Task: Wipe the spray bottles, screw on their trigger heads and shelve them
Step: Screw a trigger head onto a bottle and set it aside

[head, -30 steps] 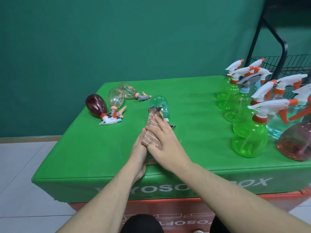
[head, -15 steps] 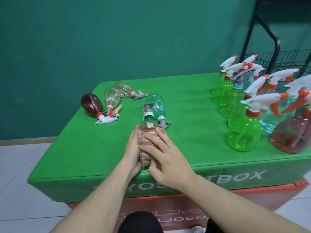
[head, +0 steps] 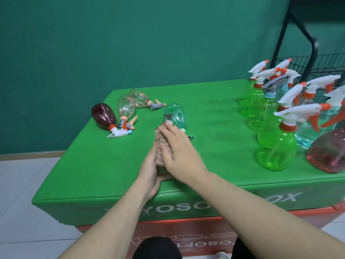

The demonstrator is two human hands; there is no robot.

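Brown knitted cloth [head: 162,146] wrapped over lying bottle near table's [head: 93,165] front edge, long axis running away, right hand [head: 179,154] pressing flat on top, left hand [head: 149,172] cupping its side, teal clear bottle [head: 176,115] just behind.

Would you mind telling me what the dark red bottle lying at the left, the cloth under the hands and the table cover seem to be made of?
Dark red bottle: probably clear tinted plastic, glossy; light glints on it and it looks see-through. Cloth: pinkish-brown textile with a nubby, matte weave, perhaps microfibre or terry. Table cover: matte green fabric, smooth, printed with white letters on its front.
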